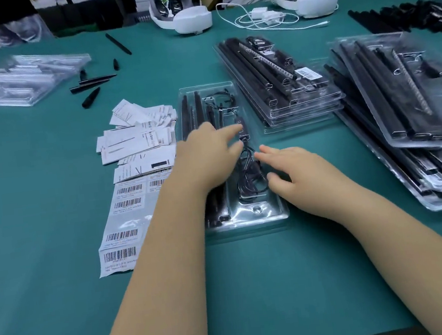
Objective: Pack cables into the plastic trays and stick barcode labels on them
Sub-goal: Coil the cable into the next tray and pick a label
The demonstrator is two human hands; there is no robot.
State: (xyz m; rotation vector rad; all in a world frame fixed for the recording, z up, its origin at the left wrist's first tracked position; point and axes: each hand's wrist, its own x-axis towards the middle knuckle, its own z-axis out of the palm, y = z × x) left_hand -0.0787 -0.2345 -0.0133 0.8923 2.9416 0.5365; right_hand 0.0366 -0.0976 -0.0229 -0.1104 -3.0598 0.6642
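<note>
I can't read any text: the barcode label sheet [121, 222], the paper slips [136, 138] and the label on a packed tray [307, 72] are too blurred

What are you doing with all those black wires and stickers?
A person is packing a clear plastic tray on a green table. Both hands are over it: the left hand and the right hand are tucking a coiled black cable into its pocket, fingers mostly straight. Long black pieces already lie in the tray's left side. A sheet of barcode labels waits to the left, and stacks of filled trays sit to the right, the top one already labelled.
</note>
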